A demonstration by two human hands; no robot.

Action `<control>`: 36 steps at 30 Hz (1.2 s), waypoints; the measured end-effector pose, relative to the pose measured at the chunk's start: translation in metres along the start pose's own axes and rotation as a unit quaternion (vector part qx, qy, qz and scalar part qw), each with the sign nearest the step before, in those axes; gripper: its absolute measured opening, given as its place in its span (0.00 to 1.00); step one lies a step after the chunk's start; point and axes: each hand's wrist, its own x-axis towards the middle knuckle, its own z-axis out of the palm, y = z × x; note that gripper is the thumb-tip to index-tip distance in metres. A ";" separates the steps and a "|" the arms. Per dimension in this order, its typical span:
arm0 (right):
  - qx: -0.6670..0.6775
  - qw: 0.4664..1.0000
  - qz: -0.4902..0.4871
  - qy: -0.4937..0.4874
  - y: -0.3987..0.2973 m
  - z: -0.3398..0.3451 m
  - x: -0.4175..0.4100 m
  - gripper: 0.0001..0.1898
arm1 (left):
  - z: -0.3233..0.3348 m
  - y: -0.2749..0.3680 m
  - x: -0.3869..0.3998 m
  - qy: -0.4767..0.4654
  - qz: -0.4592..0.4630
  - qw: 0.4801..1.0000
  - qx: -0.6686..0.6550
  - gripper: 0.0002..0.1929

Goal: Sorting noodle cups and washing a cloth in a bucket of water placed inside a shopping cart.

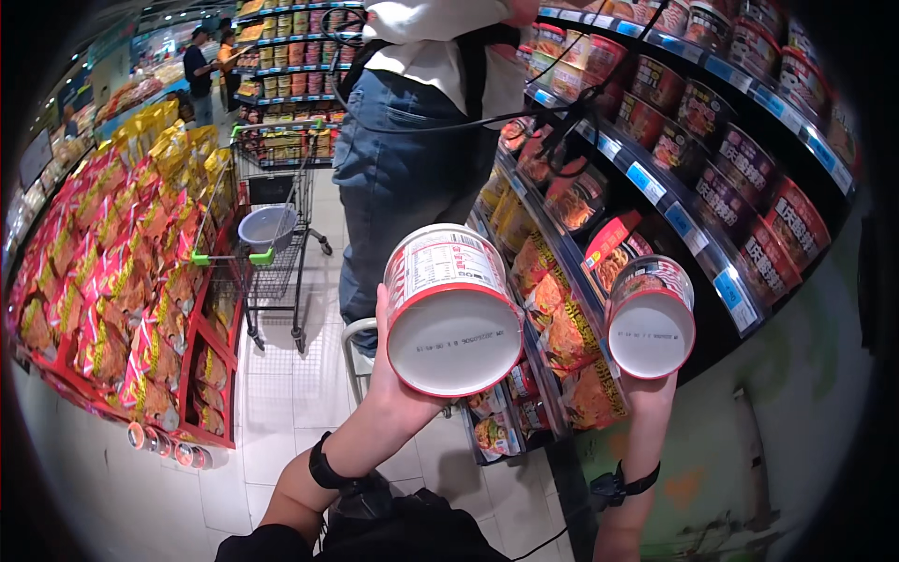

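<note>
My left hand (404,397) grips a large instant noodle cup (455,348) with a red rim. The cup is tipped so that its white base, which bears a printed line, faces me. On its side are a barcode and small print. A similar noodle cup (650,341) is in my right hand (650,393), farther right and close to the shelf front. Its pale base is also turned towards me, and the fingers behind it are mostly hidden. A black band (326,464) circles my left wrist, and another (628,485) is on the right.
Shelves of noodle cups (737,158) rise on the right, with bagged noodles (555,309) lower down. A person in jeans (404,154) stands ahead, with black cables (583,109) alongside. A shopping cart (277,281) holds a basin (267,228). Red snack bags (105,260) fill a stand at left.
</note>
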 end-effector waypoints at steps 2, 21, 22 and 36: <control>0.000 1.000 0.017 -0.013 0.002 -0.001 0.006 0.25 | -0.002 -0.004 -0.005 0.008 0.018 1.000 0.002 0.32; -0.099 0.992 -0.011 -0.076 0.036 0.034 -0.023 0.32 | -0.033 0.001 -0.051 0.014 0.129 0.928 0.349 0.42; -0.157 0.982 -0.055 -0.085 0.036 0.035 -0.028 0.32 | -0.032 0.004 -0.051 -0.002 0.090 0.953 0.288 0.41; -0.057 0.997 0.040 -0.013 0.060 0.062 -0.055 0.31 | -0.051 0.008 -0.050 -0.159 -0.135 0.973 -0.101 0.40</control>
